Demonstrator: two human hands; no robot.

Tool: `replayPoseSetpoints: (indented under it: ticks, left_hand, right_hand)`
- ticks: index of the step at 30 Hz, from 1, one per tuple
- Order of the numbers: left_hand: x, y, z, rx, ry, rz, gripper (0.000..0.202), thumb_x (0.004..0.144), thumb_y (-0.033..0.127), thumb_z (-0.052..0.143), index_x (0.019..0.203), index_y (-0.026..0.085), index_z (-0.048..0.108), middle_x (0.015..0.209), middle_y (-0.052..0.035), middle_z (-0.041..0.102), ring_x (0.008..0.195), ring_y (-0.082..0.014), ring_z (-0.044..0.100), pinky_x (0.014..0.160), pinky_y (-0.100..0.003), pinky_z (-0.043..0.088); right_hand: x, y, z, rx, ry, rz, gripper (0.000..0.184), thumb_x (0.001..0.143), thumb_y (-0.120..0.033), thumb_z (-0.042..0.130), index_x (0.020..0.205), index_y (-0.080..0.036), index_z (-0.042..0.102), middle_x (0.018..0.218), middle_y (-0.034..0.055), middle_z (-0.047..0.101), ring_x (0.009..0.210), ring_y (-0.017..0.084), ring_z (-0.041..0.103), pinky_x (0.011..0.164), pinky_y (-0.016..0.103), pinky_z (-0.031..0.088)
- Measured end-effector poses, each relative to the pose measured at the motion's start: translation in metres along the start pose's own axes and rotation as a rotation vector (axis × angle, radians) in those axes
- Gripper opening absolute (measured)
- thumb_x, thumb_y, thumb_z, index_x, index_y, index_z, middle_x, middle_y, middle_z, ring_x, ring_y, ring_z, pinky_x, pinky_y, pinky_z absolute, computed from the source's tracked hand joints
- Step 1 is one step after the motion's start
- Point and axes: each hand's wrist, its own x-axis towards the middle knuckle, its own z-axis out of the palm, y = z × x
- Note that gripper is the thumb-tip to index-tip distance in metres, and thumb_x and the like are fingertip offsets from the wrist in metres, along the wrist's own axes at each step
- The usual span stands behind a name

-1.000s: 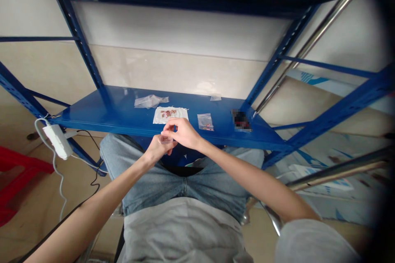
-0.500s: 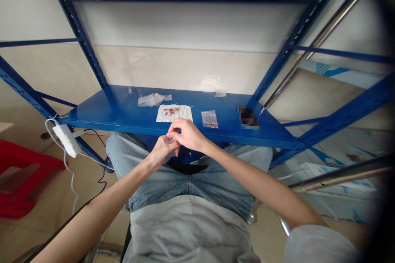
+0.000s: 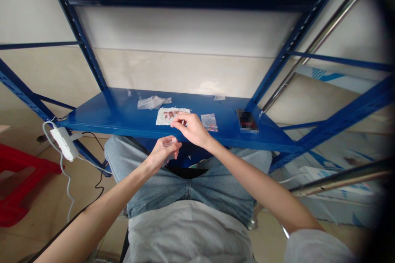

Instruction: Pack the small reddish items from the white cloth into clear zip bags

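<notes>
Left hand (image 3: 158, 155): fingers grasping a clear plastic bag (image 3: 168, 144). Right hand (image 3: 188, 126), at 1 o'clock from it: fingertips drawn together over the near edge of a white cloth (image 3: 161, 119); whether they pinch anything cannot be told. Small reddish beads (image 3: 170, 114) lie loose on the cloth, upon the blue shelf (image 3: 123, 117); a zip-lock bag (image 3: 209, 121) lies at 3 o'clock from the cloth. Likely hazards: a brushed cloth could scatter beads; a bead fumbled between the hands could fall past the shelf's edge; slack film could fold shut. Blue print marks a sheet (image 3: 328, 76) between 2 and 3 o'clock; no writing is legible.
</notes>
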Motion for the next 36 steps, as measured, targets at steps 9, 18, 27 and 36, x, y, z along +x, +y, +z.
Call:
replayPoseSetpoints:
  ticks: [9, 18, 27, 36]
  left_hand:
    - [0.009, 0.002, -0.012, -0.073, 0.009, 0.067, 0.026, 0.084, 0.038, 0.068, 0.076, 0.019, 0.052, 0.056, 0.0033, 0.053, 0.051, -0.0105, 0.051, 0.055, -0.023, 0.041]
    - [0.001, 0.003, -0.002, 0.038, -0.02, 0.049, 0.03, 0.084, 0.043, 0.067, 0.073, 0.018, 0.053, 0.056, 0.0013, 0.056, 0.052, -0.0099, 0.05, 0.055, -0.022, 0.039]
    - [-0.002, 0.008, 0.004, 0.053, -0.055, 0.004, 0.033, 0.08, 0.045, 0.071, 0.074, 0.018, 0.054, 0.055, 0.0016, 0.057, 0.05, -0.01, 0.05, 0.055, -0.022, 0.037]
    - [0.003, 0.002, -0.003, 0.086, -0.028, 0.025, 0.031, 0.08, 0.042, 0.07, 0.071, 0.018, 0.053, 0.054, 0.0018, 0.057, 0.05, -0.0094, 0.05, 0.053, -0.021, 0.036]
  right_hand:
    - [0.014, 0.061, 0.014, -0.158, -0.014, 0.058, 0.02, 0.092, -0.018, 0.056, 0.092, -0.017, 0.076, 0.093, 0.0075, 0.074, 0.08, 0.018, 0.065, 0.073, 0.028, 0.045]
    - [0.052, 0.116, 0.048, -0.36, -0.008, 0.115, 0.015, 0.087, -0.019, 0.064, 0.089, -0.017, 0.078, 0.083, 0.0059, 0.073, 0.076, 0.018, 0.062, 0.072, 0.026, 0.042]
    - [0.055, 0.118, 0.053, -0.431, -0.051, 0.094, 0.011, 0.083, -0.016, 0.068, 0.075, -0.017, 0.075, 0.084, 0.0065, 0.069, 0.086, 0.019, 0.056, 0.08, 0.028, 0.038]
    - [0.063, 0.075, 0.034, -0.238, -0.028, 0.048, 0.006, 0.083, -0.016, 0.069, 0.08, -0.014, 0.074, 0.082, 0.0045, 0.067, 0.076, 0.014, 0.057, 0.074, 0.026, 0.041]
